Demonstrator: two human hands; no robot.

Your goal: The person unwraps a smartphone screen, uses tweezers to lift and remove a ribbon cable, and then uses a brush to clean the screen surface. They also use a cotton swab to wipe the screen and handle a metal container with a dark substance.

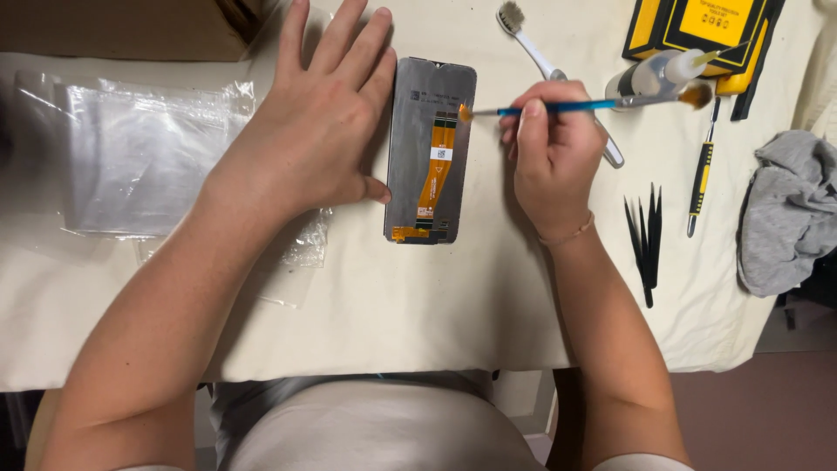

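A cream-covered table (418,323) fills most of the frame, its near edge running across the lower middle. At the upper left lie clear plastic bags (148,157), crinkled and overlapping, and at the right edge sits a crumpled grey cloth (785,209). A yellow and black tool case (697,30) lies at the top right. In the upper middle, the phone screen panel (431,150) lies back side up, grey, with an orange ribbon cable (436,170) running along it. The left hand (318,122) lies flat and spread, palm down, against the panel's left edge, the thumb touching its side. The right hand (549,148), just right of the panel, pinches a thin blue brush (558,108); its orange tip touches the upper part of the ribbon cable. A white toothbrush (532,48) passes behind that hand, bristles toward the top. Right of the hand lie black tweezers (647,240), a slim yellow and black screwdriver (700,179), and a small white glue bottle (654,77) near the case.
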